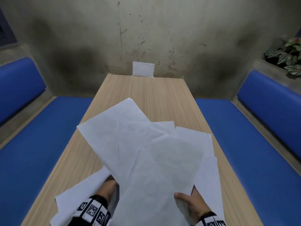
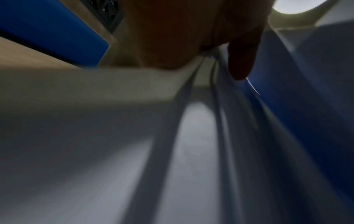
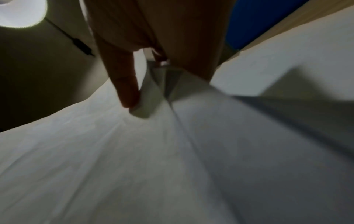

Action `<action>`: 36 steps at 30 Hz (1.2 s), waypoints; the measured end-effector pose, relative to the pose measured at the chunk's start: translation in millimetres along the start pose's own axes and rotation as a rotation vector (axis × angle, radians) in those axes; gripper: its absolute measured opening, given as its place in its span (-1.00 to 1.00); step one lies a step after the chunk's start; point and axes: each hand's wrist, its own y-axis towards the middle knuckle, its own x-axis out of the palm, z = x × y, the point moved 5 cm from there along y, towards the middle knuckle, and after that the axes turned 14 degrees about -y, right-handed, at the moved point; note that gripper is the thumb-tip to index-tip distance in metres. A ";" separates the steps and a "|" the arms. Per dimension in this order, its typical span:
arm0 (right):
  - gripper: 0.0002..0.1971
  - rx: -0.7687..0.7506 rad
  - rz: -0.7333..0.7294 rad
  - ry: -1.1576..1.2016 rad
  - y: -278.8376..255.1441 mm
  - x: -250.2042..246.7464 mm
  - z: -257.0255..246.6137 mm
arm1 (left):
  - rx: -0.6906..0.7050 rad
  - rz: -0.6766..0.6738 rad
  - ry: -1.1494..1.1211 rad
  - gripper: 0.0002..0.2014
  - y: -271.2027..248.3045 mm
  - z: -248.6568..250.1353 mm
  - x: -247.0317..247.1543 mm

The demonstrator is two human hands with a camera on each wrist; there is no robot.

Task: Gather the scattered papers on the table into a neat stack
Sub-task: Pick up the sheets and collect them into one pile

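Several white papers (image 1: 154, 152) are fanned out unevenly over the near half of the wooden table (image 1: 146, 92), lifted at the near end. My left hand (image 1: 108, 187) reaches under their left side, and most of its fingers are hidden. In the left wrist view the left hand (image 2: 210, 50) pinches the sheet edges (image 2: 191, 136) between thumb and palm. My right hand (image 1: 190, 201) grips the near right corner with the thumb on top. The right wrist view shows that hand (image 3: 149, 72) pinching the papers (image 3: 134, 151). One sheet (image 1: 78, 196) juts out low left under my left wrist.
A small white card (image 1: 143, 68) leans on the stained wall at the table's far end. Blue cushioned benches run along the left (image 1: 40, 144) and right (image 1: 252, 144) sides. A leafy plant (image 1: 288, 54) sits on a ledge at the far right.
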 end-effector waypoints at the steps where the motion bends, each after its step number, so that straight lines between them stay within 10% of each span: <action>1: 0.01 -0.029 0.059 -0.032 0.5 -2.4 -4.2 | 0.013 -0.058 -0.128 -0.89 -5.4 4.2 5.4; 4: -0.36 -0.087 0.131 -0.066 -0.6 -8.6 -14.3 | 0.145 -0.241 -0.597 -0.60 -28.5 23.9 7.6; 7: -0.58 -0.100 0.184 -0.112 -2.1 -9.9 -13.6 | 0.174 -0.386 -0.490 -0.28 -34.9 28.1 13.2; 11: -0.72 -0.143 0.141 -0.112 -9.6 -1.1 -39.7 | 0.453 -0.142 -0.119 -0.80 -38.4 45.7 14.8; 15: -0.71 -0.275 0.029 -0.092 -25.7 1.6 -88.6 | 0.726 0.011 0.048 -0.67 -57.3 84.4 5.3; 19: -0.48 -0.366 0.009 -0.080 -33.6 -7.3 -103.9 | 0.665 0.084 0.199 -0.35 -51.6 75.2 -8.9; 22: -0.28 -0.358 0.002 -0.104 -30.1 -10.1 -100.1 | 0.622 -0.045 0.130 -0.57 -51.7 70.6 -6.7; 25: -0.42 -0.335 -0.013 -0.099 -26.9 -3.6 -96.6 | 0.482 -0.261 -0.153 -0.47 -51.1 61.8 4.0; 36: -0.70 -0.313 0.113 -0.063 -29.3 14.4 -95.1 | 0.513 -0.199 -0.169 -0.67 -57.9 57.0 7.0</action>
